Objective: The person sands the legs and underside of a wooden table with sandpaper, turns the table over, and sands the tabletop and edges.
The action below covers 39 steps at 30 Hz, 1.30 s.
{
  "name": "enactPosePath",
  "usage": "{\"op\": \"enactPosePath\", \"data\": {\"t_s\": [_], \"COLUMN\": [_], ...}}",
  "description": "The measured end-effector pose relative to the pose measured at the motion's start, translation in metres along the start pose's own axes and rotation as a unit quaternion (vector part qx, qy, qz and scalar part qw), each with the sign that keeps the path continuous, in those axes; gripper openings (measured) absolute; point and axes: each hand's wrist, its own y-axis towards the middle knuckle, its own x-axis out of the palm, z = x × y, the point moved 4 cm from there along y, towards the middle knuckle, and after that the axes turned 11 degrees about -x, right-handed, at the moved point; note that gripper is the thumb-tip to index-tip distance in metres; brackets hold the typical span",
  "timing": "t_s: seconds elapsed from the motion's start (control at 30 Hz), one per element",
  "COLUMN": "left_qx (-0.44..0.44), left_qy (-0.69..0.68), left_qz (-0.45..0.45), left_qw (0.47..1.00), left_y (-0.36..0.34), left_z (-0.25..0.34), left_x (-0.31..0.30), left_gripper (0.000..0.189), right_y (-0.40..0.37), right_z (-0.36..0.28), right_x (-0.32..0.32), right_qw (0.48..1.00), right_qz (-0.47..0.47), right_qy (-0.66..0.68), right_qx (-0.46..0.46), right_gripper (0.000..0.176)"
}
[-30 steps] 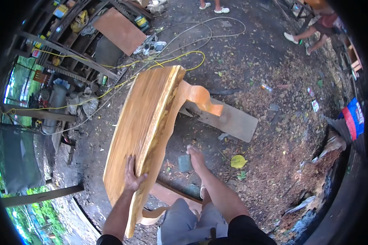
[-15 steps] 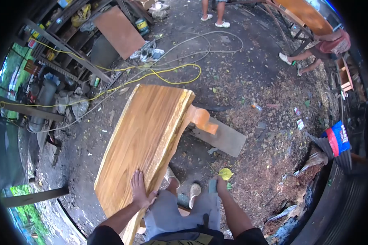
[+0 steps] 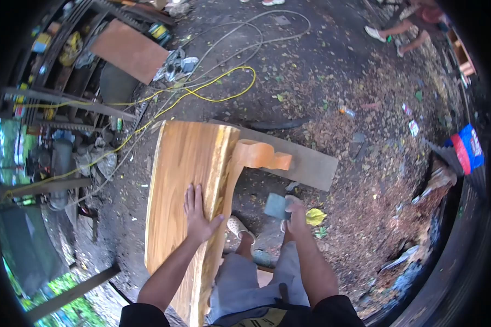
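My left hand (image 3: 199,217) lies flat on the wooden table top (image 3: 180,163). Its fingers are spread wide and the thumb hooks over the right edge. My right hand (image 3: 297,219) is off to the right of the table top, with the fingers closed around a small grey block (image 3: 276,206). A curvy wooden leg (image 3: 259,154) sticks out from the table top's right edge. A flat grey board (image 3: 311,166) lies on the dirt just past it. My sandal (image 3: 239,226) stands close under that edge. A yellow cable (image 3: 223,100) loops beyond the far end. A pile of junk (image 3: 87,158) crowds the left side. To the right there is open dirt with leaves.
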Motion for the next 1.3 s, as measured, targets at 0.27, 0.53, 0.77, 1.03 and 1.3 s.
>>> {"op": "enactPosePath", "data": {"t_s": [0.27, 0.53, 0.77, 1.03, 1.3], "left_qx": [0.002, 0.03, 0.034, 0.039, 0.054], "left_qy": [-0.024, -0.028, -0.055, -0.065, -0.06], "left_qz": [-0.025, -0.024, -0.019, -0.017, -0.024], "left_qw": [0.999, 0.999, 0.998, 0.997, 0.996], "left_y": [-0.003, -0.003, -0.002, -0.001, -0.001], "left_z": [0.013, 0.017, 0.012, 0.012, 0.009], "left_x": [0.004, 0.012, 0.011, 0.011, 0.013], "left_gripper": [0.126, 0.128, 0.126, 0.125, 0.129], "right_y": [0.025, 0.056, 0.078, 0.046, 0.063], "right_z": [-0.114, -0.072, -0.061, -0.037, -0.04], "right_x": [0.115, 0.177, 0.176, 0.174, 0.197], "right_qw": [0.885, 0.747, 0.735, 0.699, 0.74], "right_qz": [0.033, -0.059, -0.048, -0.135, -0.068], "right_qy": [-0.331, -0.438, -0.442, -0.5, -0.494], "right_qx": [-0.326, -0.497, -0.512, -0.493, -0.45], "right_gripper": [0.052, 0.067, 0.075, 0.076, 0.066]}}
